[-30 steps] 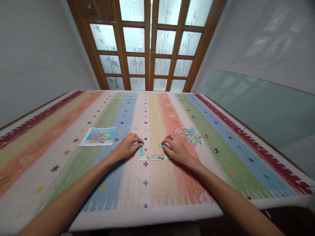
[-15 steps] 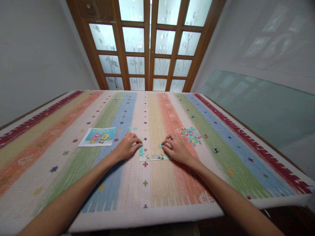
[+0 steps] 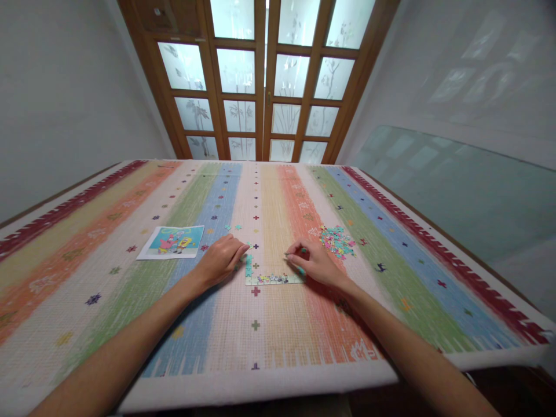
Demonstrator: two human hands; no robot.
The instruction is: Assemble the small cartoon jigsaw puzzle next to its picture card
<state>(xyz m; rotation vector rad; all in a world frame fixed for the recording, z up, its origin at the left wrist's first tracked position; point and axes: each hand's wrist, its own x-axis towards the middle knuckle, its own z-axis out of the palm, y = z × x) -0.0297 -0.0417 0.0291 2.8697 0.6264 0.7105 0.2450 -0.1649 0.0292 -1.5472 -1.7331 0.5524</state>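
A partly assembled jigsaw puzzle (image 3: 271,278) lies on the striped tablecloth (image 3: 260,336), forming an L along its left and bottom edges. My left hand (image 3: 219,259) rests flat beside the puzzle's left edge, fingers stretched toward it. My right hand (image 3: 310,262) sits at the puzzle's right end, fingers pinched on a small teal puzzle piece (image 3: 303,251), lifted a little off the cloth. A pile of loose puzzle pieces (image 3: 337,240) lies just beyond my right hand.
A printed cartoon reference picture (image 3: 172,241) lies to the left of my left hand. A few stray pieces (image 3: 232,227) sit behind the left hand. Wooden glass-paned doors (image 3: 264,81) stand behind the table; a glass panel (image 3: 456,191) runs along the right.
My right hand has lifted slightly and now pinches a teal piece. My left hand's fingers have flattened and slid a little away from the puzzle edge.
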